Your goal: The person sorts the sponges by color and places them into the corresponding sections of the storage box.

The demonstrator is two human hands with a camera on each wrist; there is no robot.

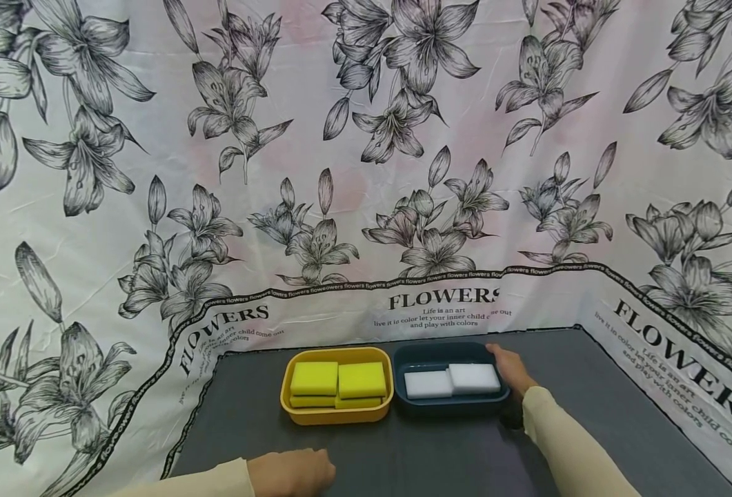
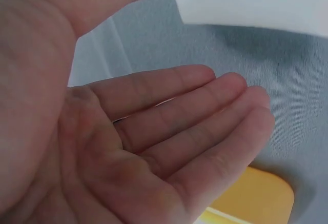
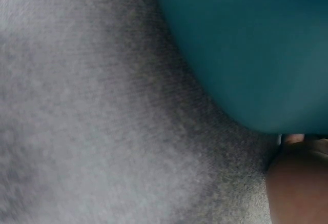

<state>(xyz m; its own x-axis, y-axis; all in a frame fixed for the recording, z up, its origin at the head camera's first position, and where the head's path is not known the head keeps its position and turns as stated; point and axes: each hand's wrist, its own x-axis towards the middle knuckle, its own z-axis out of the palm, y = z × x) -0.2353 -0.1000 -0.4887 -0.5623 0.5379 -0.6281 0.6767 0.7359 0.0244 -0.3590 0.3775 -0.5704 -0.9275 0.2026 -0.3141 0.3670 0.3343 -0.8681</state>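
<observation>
A dark blue plastic tub (image 1: 452, 407) stands on the grey surface, holding white sponge blocks (image 1: 474, 378). My right hand (image 1: 515, 373) grips its right end, with fingertips at the rim near the far corner. In the right wrist view the blue tub wall (image 3: 251, 55) fills the upper right and part of the right hand (image 3: 297, 188) shows below it. Left of this tub, a yellow tub (image 1: 341, 415) holds several stacked yellow sponge blocks (image 1: 314, 378). My left hand (image 1: 291, 473) is in front of the yellow tub, apart from it. Its palm is bare and its fingers (image 2: 179, 116) are extended.
Grey cloth (image 1: 428, 455) covers the work surface. A white curtain (image 1: 353, 310) with flower prints rises behind it and along both sides. The two tubs stand side by side near the back edge. A pale edge (image 2: 246, 3) shows at the top of the left wrist view.
</observation>
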